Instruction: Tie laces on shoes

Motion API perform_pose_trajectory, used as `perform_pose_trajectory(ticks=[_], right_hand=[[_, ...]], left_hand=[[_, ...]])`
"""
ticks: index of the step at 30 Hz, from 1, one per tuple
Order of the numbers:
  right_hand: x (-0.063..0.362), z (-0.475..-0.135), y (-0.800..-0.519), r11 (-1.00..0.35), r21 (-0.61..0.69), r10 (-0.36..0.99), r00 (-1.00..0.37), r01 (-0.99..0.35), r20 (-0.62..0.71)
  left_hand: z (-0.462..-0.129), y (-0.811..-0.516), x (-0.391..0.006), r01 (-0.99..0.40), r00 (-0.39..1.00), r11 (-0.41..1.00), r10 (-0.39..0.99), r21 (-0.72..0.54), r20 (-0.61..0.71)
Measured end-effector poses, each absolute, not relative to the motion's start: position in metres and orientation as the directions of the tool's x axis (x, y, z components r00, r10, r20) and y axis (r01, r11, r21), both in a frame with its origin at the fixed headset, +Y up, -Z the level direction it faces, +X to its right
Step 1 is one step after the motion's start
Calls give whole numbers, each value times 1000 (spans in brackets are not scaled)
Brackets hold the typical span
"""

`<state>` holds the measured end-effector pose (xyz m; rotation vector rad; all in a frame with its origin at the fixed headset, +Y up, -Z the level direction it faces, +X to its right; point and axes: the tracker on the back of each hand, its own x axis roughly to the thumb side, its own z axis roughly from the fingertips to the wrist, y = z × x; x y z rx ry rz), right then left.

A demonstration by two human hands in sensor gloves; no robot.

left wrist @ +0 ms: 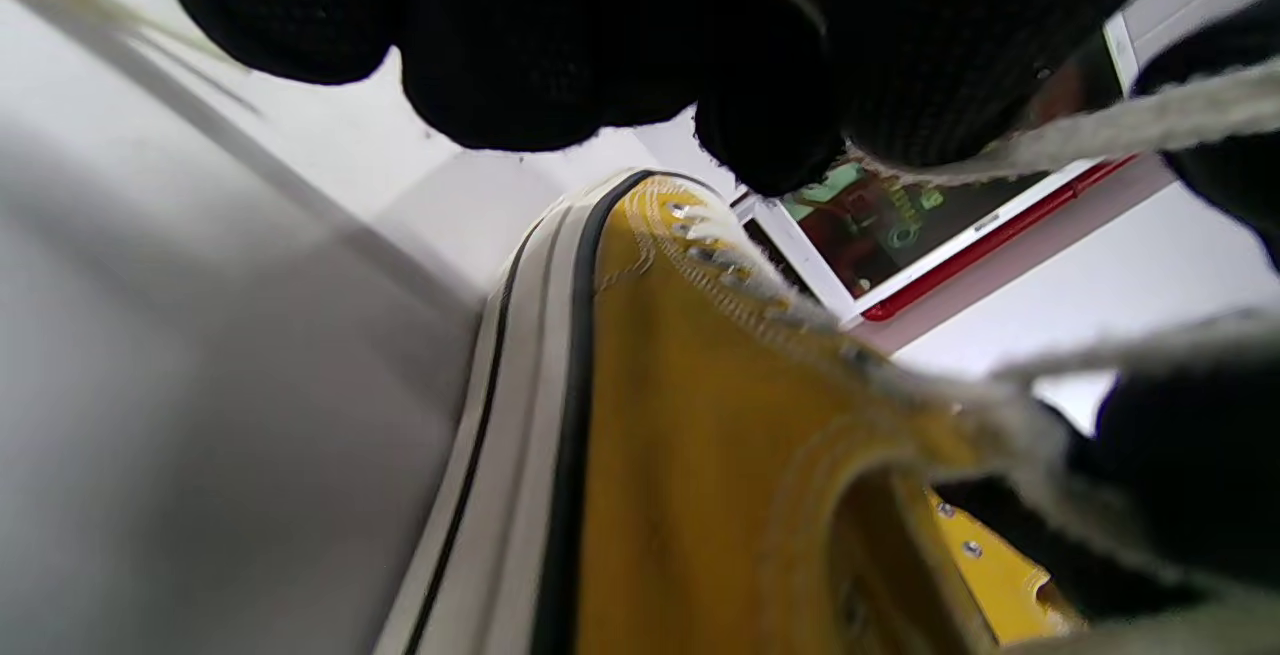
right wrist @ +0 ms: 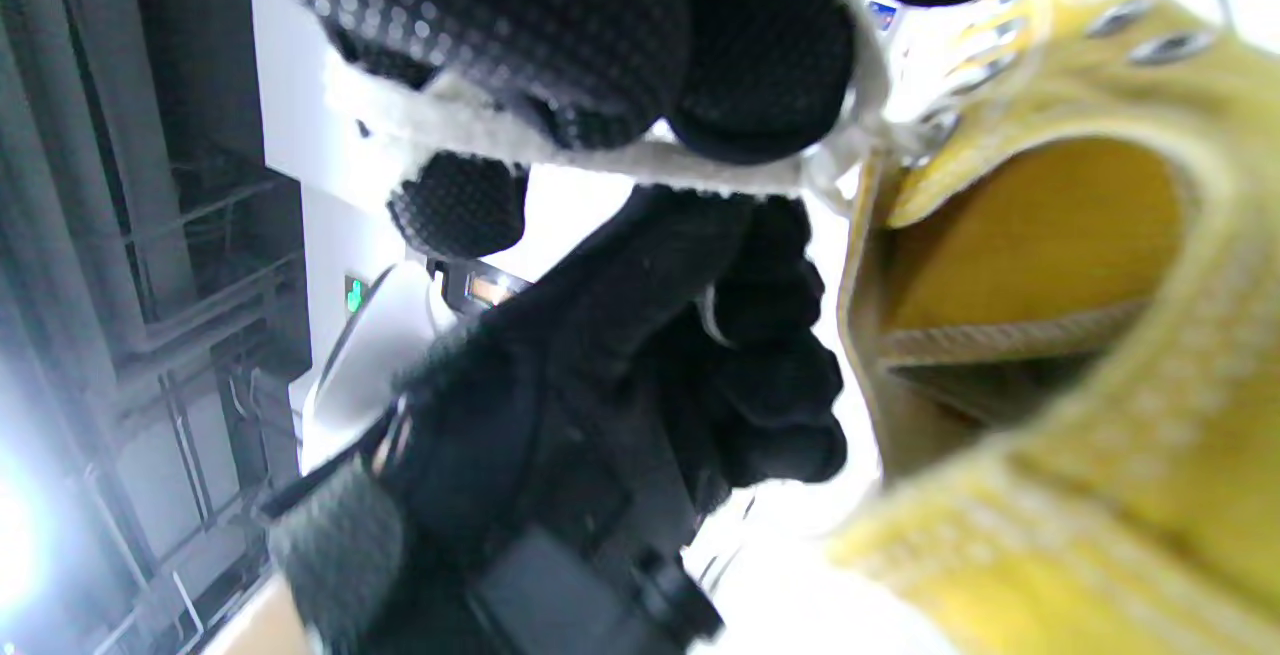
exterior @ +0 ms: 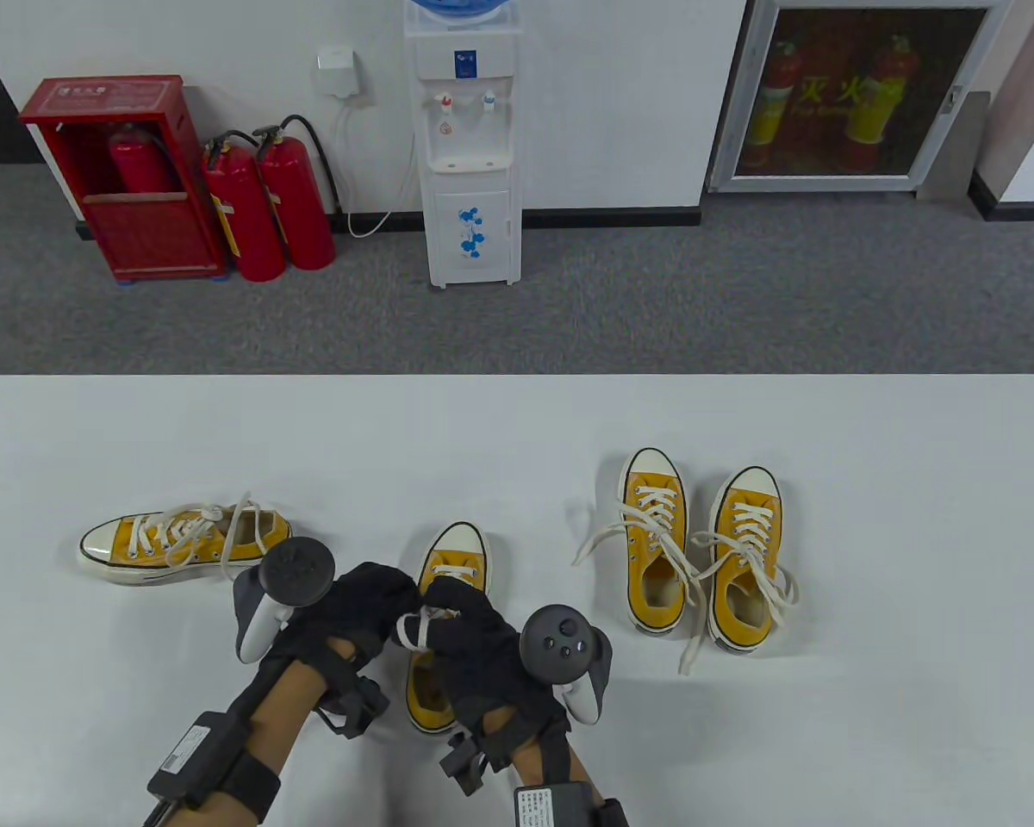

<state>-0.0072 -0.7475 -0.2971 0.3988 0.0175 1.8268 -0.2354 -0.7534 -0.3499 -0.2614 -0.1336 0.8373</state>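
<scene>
A yellow canvas shoe (exterior: 453, 564) with a white toe cap stands at the table's front centre, toe pointing away. Both gloved hands meet over its tongue. My left hand (exterior: 377, 603) grips one white lace (left wrist: 1120, 125) with curled fingers. My right hand (exterior: 465, 624) pinches a loop of the lace (exterior: 410, 633), and in the right wrist view the white lace (right wrist: 560, 150) wraps round its fingers (right wrist: 600, 45) beside the shoe's opening (right wrist: 1040, 255). The shoe's side and eyelets (left wrist: 700, 235) fill the left wrist view. The knot itself is hidden under the hands.
Another yellow shoe (exterior: 185, 543) lies on its side at the left, laces loose. A pair of yellow shoes (exterior: 702, 551) stands at the right with untied laces trailing on the white table (exterior: 517, 431). Beyond the table are fire extinguishers (exterior: 267, 207) and a water dispenser (exterior: 470, 146).
</scene>
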Motion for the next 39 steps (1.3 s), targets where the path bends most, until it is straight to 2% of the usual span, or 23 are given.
perform_pose_trajectory(ticks=[6,10,24,28,34,39], right_hand=[[-5,-300,-752,-235,194,957,-192,-952,218],[-2,-299,-752,-232,126,958,-204,-964,202],[19,-296,-747,-411,-61,888,-415,-909,198],[28,-294,-748,-382,-29,911,-382,-924,153],[24,-298,-756,-247,135,968,-237,-960,86],[19,-298,-760,-212,201,977,-205,-956,55]], left_hand=[[-331,-764,-234,-689,690,665,723,-288,20],[-323,-772,-240,-718,665,640,747,-275,2],[-313,-773,-255,-700,695,686,718,-197,31],[-311,-772,-258,-712,690,683,724,-162,22],[-310,-771,-265,-737,669,665,744,-123,11],[-310,-771,-268,-771,630,626,777,-114,6]])
